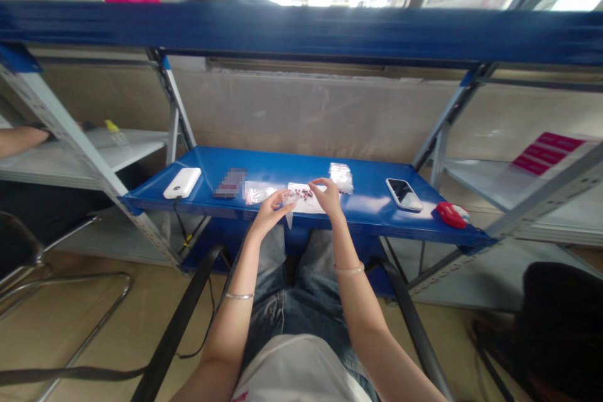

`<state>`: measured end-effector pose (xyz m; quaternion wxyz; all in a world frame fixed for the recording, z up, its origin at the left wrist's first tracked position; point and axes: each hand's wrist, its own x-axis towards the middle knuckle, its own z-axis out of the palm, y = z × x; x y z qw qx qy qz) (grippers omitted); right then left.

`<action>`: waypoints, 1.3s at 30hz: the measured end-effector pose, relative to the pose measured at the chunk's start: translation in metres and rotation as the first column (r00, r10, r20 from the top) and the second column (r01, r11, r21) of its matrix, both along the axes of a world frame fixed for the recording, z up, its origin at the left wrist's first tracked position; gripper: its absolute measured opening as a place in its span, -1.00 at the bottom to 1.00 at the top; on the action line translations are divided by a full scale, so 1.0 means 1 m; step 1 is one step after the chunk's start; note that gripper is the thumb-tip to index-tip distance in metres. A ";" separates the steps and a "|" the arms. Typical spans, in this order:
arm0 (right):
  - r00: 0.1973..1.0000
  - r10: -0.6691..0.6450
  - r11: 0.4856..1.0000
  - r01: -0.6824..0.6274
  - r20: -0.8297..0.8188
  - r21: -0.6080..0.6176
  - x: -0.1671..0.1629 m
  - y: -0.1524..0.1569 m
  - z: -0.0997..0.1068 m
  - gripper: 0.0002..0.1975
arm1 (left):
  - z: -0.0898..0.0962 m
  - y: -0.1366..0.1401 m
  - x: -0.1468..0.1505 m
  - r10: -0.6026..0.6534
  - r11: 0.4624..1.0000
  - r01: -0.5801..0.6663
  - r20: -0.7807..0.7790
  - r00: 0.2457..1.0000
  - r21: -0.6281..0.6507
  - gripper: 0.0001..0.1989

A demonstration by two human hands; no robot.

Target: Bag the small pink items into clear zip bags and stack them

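Observation:
My left hand pinches a small clear plastic bag at the front edge of the blue shelf. Beside it lies a white sheet with several small dark red beads scattered on it. My right hand is over the sheet's right side, fingertips drawn together close to the beads; what they hold, if anything, is too small to make out. A pile of clear plastic bags lies left of the sheet, and a stack of clear bags sits behind my right hand.
To the left are a white power bank with a cable and a blurred dark object. On the right lie a phone and a red item. A blue upper beam crosses above. Another person's arm shows at far left.

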<state>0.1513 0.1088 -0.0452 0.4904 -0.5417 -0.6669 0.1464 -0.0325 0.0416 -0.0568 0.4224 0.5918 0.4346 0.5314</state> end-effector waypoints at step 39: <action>0.994 0.091 0.987 -0.083 -0.057 0.140 0.001 -0.002 0.009 -0.83 | -0.005 0.005 -0.002 0.048 0.998 -0.047 0.044 0.998 -0.029 -0.50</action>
